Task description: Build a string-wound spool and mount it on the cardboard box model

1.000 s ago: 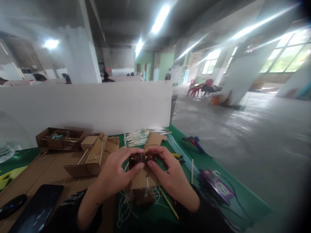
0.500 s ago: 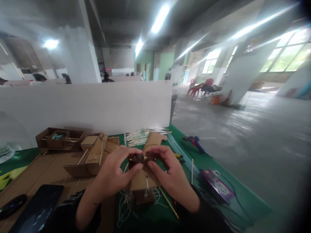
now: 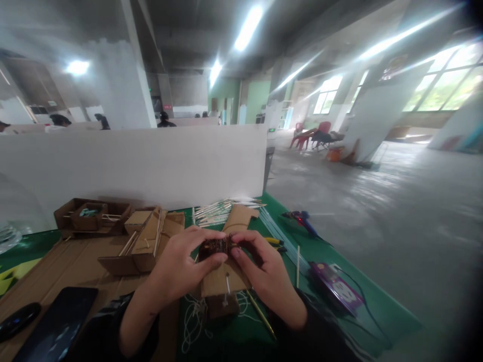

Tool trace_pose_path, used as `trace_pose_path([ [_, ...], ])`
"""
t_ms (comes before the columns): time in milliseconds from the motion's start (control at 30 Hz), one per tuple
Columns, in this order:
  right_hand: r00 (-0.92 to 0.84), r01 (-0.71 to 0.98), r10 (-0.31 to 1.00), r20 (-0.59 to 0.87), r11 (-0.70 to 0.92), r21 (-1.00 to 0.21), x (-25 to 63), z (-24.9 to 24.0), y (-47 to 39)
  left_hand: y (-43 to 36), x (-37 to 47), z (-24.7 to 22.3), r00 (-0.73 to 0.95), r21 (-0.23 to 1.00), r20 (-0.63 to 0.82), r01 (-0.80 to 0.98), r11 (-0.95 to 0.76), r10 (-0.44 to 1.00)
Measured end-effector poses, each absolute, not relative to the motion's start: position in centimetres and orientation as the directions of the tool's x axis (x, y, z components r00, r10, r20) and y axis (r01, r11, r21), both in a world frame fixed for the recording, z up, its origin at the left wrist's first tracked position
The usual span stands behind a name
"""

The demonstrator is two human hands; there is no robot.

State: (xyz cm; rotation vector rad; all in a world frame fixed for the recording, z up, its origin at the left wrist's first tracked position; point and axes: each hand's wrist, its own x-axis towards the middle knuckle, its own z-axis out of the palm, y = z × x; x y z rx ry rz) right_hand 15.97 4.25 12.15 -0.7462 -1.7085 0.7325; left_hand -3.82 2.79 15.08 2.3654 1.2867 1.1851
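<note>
A dark brown ridged roll point(image 3: 219, 245), small and round, is held level between my hands above a cardboard model. My left hand point(image 3: 183, 261) pinches its left part between thumb and fingers. At its right end, the thumb and fingertips of my right hand point(image 3: 266, 274) close on a narrower part, where a small yellowish bit shows. Beneath them lies the cardboard model point(image 3: 217, 284), with a thin white stick point(image 3: 228, 284) on its near part and a darker cardboard block point(image 3: 223, 306) at its near end. My fingers hide some of the roll.
White string point(image 3: 194, 322) lies in loops beside the model. Cardboard box pieces point(image 3: 145, 241), a phone point(image 3: 56, 322) and a black mouse point(image 3: 18, 322) are at left. A glue gun point(image 3: 302, 221), a purple box point(image 3: 335, 289) with a cable, and clear glue sticks point(image 3: 281, 236) lie at right.
My hands have come closer together. The two dark ridged parts, seen with a small gap between them earlier, now appear joined in one roll. My right hand has shifted slightly left.
</note>
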Motion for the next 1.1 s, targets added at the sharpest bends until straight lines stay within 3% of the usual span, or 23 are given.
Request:
trace_pose_path([
  [333, -0.197, 0.079, 0.788, 0.584, 0.606, -0.791, 15.8, 11.8, 4.4, 2.4, -5.2, 14.9, 0.306, 0.529, 0.497, 0.635, -0.562, 0.812],
  [567, -0.222, 0.052, 0.786, 0.578, 0.601, -0.797, 15.8, 12.0, 4.9, 2.4, -5.8, 14.9, 0.289, 0.491, 0.534, 0.659, -0.57, 0.794],
  [1100, -0.243, 0.159, 0.745, 0.621, 0.662, -0.732, 15.5, 11.9, 4.4, 2.1, -5.8, 15.0, 0.287, 0.51, 0.535, 0.64, -0.575, 0.795],
])
